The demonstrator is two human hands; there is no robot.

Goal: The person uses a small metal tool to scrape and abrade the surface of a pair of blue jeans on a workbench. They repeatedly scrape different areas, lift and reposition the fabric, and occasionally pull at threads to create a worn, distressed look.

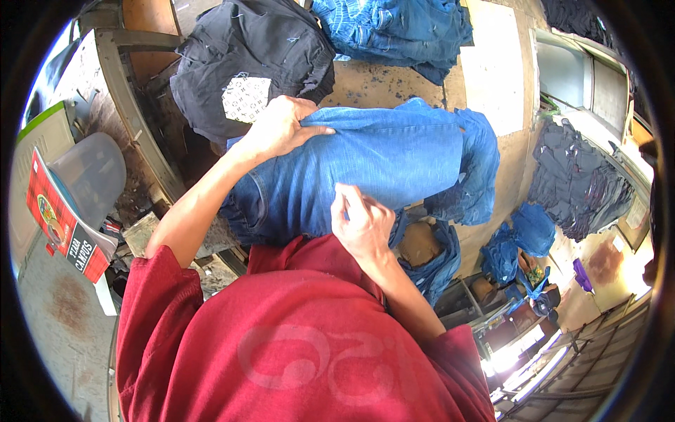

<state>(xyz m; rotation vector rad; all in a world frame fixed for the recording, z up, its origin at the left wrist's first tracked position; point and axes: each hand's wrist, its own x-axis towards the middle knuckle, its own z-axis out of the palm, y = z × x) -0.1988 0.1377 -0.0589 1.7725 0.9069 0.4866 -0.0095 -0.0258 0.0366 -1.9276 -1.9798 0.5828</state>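
Observation:
A pair of blue jeans [394, 155] lies across the table in front of me, its waist end toward my left and a leg stretching right. My left hand [285, 126] pinches the fabric along the far edge, thumb on top. Close to my body, my right hand [362, 221] is curled over the near part of the jeans. Its fingers are pressed together, and whatever they may hold is hidden or too small to name.
Black garments [253, 56] are piled beyond my left hand, with blue denim [394, 32] heaped beside them. A red notebook [67, 218] stands at far left near a grey plastic chair back [91, 172]. Dark clothes [576, 183] and more denim [531, 228] lie at right.

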